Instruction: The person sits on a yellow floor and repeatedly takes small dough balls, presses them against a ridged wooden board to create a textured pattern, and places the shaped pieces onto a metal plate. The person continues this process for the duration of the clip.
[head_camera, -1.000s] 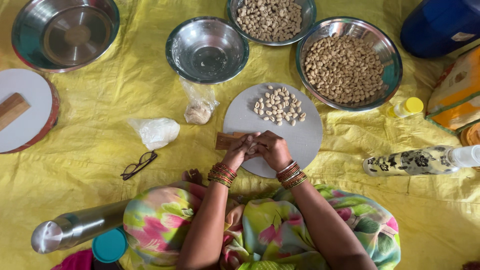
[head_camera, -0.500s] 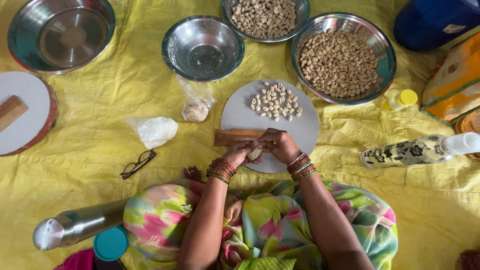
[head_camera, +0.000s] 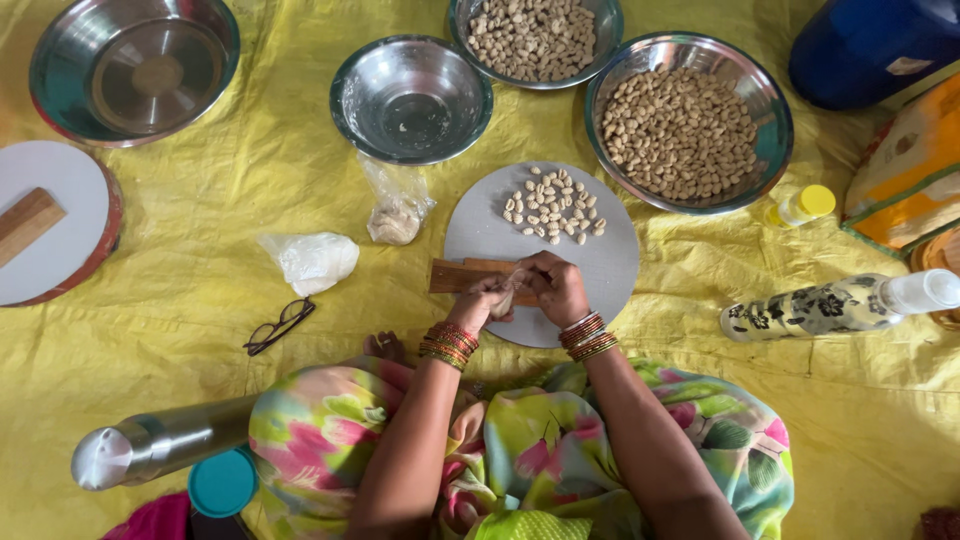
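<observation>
From the head camera we look straight down on our 2 hands, which meet over the near part of a round grey board (head_camera: 610, 275) set on a yellow sheet (head_camera: 250, 200). Our left hand (head_camera: 482, 303) and right hand (head_camera: 553, 287) are pressed close together, the fingers curled around a small pale piece (head_camera: 503, 300) pinched between them, just above a wooden block (head_camera: 465, 275) that lies across the board's left edge. A loose heap of pale nuts (head_camera: 553, 204) sits on the far half of the board, apart from our hands. Beyond it stand a large steel bowl of nuts (head_camera: 688, 125), a second bowl of nuts (head_camera: 535, 35), an empty steel bowl (head_camera: 411, 98) and a wide steel pan (head_camera: 135, 68). To the left lie a small plastic bag (head_camera: 395, 215), a white crumpled bag (head_camera: 310, 260) and a pair of glasses (head_camera: 278, 325); to the right a patterned bottle (head_camera: 830, 305) lies on its side. We judge the main risk to be the small piece slipping out of so tight a pinch and rolling onto the sheet, or being crushed by too hard a squeeze. A careless wrist could also scatter the heap, and the block, half over the board's edge, could tip under pressure. We cannot tell exactly what the piece is, since our fingers cover most of it.
</observation>
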